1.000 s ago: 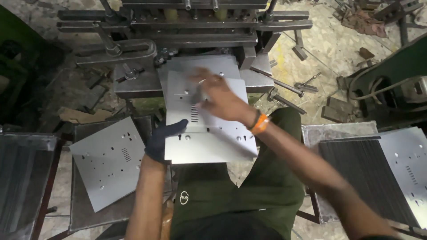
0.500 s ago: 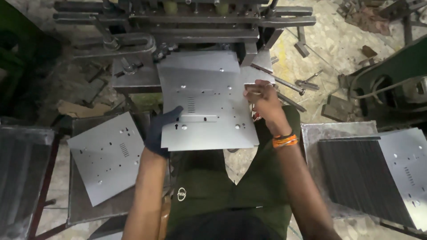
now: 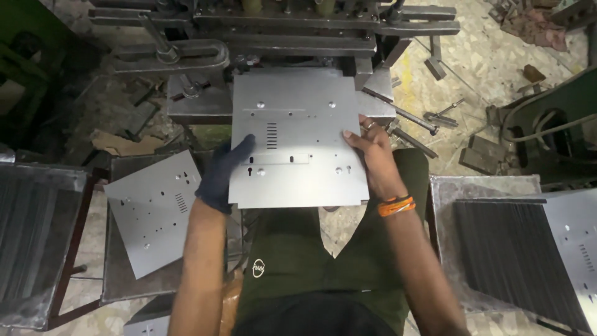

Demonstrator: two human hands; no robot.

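Head view: metal sheet (image 3: 298, 140) between both hands' fingers (image 3: 239, 149).

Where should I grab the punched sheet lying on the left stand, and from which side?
Take the sheet by its near corner, coming from the side closest to the person. It lies flat and skewed on the stand, with that corner jutting towards the front edge, so fingers could slip under there. The left hand is nearest, but now holds the plate with the right hand.
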